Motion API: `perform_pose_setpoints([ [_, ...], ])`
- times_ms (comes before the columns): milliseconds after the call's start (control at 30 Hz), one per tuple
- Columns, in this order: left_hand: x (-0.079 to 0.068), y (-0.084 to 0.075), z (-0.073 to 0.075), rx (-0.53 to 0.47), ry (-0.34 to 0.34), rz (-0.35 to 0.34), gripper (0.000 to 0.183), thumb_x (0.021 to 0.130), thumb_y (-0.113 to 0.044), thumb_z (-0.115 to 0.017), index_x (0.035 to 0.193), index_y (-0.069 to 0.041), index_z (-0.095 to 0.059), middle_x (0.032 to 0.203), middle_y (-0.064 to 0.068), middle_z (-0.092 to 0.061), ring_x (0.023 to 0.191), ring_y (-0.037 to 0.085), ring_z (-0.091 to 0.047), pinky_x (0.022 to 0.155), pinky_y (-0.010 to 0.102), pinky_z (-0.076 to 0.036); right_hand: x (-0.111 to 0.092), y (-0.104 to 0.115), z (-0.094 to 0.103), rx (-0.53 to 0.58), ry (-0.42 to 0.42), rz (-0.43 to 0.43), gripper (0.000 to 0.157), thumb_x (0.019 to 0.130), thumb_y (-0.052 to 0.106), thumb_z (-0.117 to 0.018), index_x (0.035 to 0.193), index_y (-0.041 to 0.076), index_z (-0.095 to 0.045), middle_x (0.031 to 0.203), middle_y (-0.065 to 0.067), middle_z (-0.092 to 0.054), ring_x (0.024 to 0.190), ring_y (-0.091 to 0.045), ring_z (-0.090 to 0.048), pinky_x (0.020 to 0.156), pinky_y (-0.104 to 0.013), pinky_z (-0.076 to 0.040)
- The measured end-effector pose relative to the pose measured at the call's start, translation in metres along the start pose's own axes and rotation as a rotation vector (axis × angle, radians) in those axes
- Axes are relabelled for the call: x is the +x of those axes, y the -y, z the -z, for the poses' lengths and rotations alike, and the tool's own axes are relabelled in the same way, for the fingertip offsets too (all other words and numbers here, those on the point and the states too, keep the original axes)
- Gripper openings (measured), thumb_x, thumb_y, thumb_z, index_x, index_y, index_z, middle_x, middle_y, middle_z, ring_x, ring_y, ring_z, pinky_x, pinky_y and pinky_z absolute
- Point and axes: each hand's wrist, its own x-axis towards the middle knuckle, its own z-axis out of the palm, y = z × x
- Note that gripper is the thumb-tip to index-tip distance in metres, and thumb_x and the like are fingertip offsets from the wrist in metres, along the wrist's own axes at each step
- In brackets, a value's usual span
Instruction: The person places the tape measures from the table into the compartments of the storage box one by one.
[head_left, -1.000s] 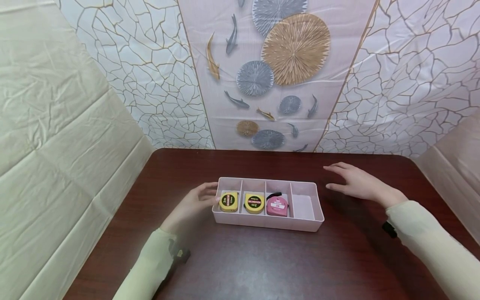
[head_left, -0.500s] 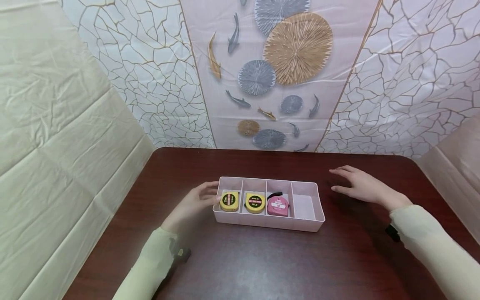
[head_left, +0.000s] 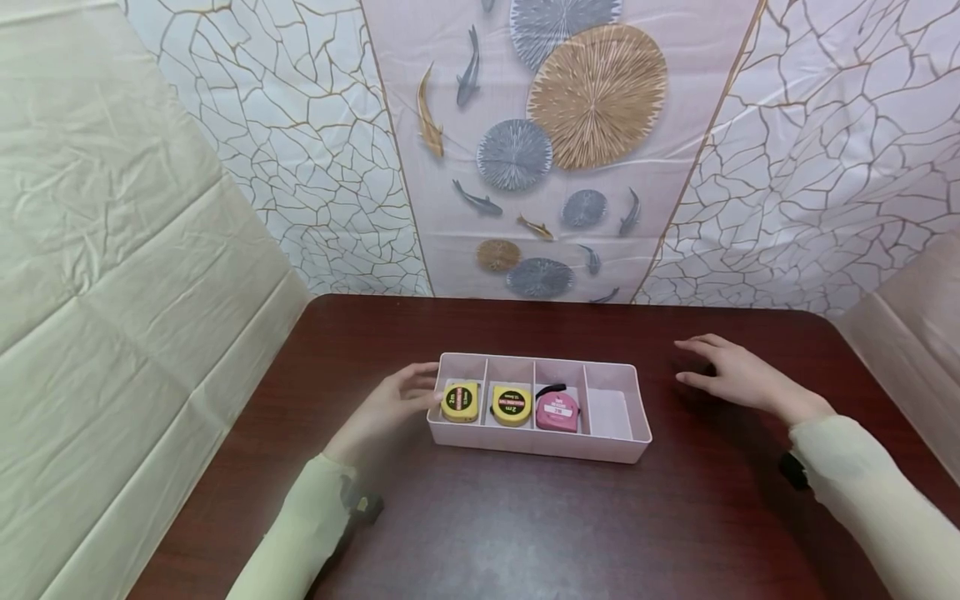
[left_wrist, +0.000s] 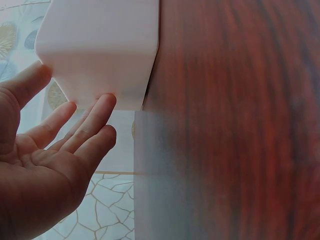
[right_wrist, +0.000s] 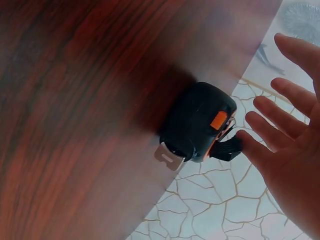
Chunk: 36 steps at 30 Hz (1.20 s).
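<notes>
My left hand (head_left: 386, 410) touches the left end of a pale pink divided tray (head_left: 540, 444) with its fingertips. In the left wrist view, slightly bent fingers (left_wrist: 102, 107) rest at the tray's end wall (left_wrist: 100, 75). Two yellow tape measures, one in the leftmost compartment (head_left: 460, 402) and one beside it (head_left: 512, 406), lie in the tray. A pink tape measure (head_left: 557, 411) with a black strap fills the third; the rightmost compartment is bare. My right hand (head_left: 742, 379) hovers right of the tray, fingers spread, near a black tape measure (right_wrist: 200, 120) with an orange button.
The dark reddish-brown table (head_left: 480, 533) runs back to a patterned cloth (head_left: 540, 208) with fish and round leaves. A beige cloth (head_left: 150, 292) hangs along the left side. Both hands carry wrist cameras over pale sleeves.
My right hand has moved to the right, away from the tray. The left hand stays at the tray's end, and the tape measures keep their compartments.
</notes>
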Motion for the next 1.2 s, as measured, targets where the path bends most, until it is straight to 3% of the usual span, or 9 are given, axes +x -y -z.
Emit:
perform_pose_setpoints([
  [167, 0.01, 0.016, 0.002, 0.0, -0.011, 0.005, 0.061, 0.096, -0.02, -0.072, 0.15, -0.014, -0.046, 0.141, 0.014, -0.057, 0.127, 0.031, -0.057, 0.106, 0.048, -0.046, -0.003, -0.004, -0.001, -0.014, -0.02, -0.013, 0.063, 0.097, 0.033, -0.069, 0.143, -0.005, -0.05, 0.139, -0.034, -0.047, 0.124, -0.052, -0.049, 0.1, -0.066, -0.041],
  [400, 0.011, 0.02, 0.004, 0.002, -0.019, -0.005, 0.06, 0.093, -0.027, -0.075, 0.147, -0.019, -0.05, 0.138, 0.009, -0.06, 0.125, 0.029, -0.059, 0.105, 0.048, -0.047, -0.01, -0.013, 0.0, -0.02, -0.032, -0.029, 0.063, 0.096, 0.032, -0.07, 0.141, -0.007, -0.05, 0.132, -0.032, -0.051, 0.097, -0.034, -0.063, 0.088, -0.059, -0.049],
  [667, 0.008, 0.015, 0.001, 0.017, -0.024, -0.014, 0.06, 0.095, -0.023, -0.073, 0.149, -0.016, -0.048, 0.137, 0.013, -0.06, 0.123, 0.03, -0.06, 0.104, 0.047, -0.048, -0.021, -0.029, -0.007, -0.011, -0.04, -0.057, 0.061, 0.097, 0.031, -0.069, 0.139, -0.009, -0.051, 0.13, -0.034, -0.052, 0.115, -0.049, -0.055, 0.094, -0.065, -0.044],
  [767, 0.01, 0.022, 0.002, 0.012, -0.022, -0.024, 0.059, 0.093, -0.026, -0.075, 0.147, -0.019, -0.05, 0.135, 0.009, -0.062, 0.121, 0.027, -0.062, 0.103, 0.045, -0.049, -0.024, -0.033, -0.009, -0.008, -0.042, -0.065, 0.062, 0.096, 0.031, -0.069, 0.139, -0.011, -0.051, 0.129, -0.035, -0.051, 0.117, -0.052, -0.052, 0.093, -0.066, -0.044],
  [1200, 0.008, 0.019, 0.001, -0.001, -0.019, -0.021, 0.061, 0.092, -0.029, -0.076, 0.147, -0.019, -0.05, 0.137, 0.012, -0.06, 0.121, 0.026, -0.062, 0.105, 0.046, -0.047, -0.028, -0.042, -0.017, 0.092, -0.037, -0.15, 0.072, 0.096, 0.034, -0.07, 0.147, -0.009, -0.041, 0.135, -0.038, -0.044, 0.12, -0.056, -0.046, 0.091, -0.069, -0.041],
])
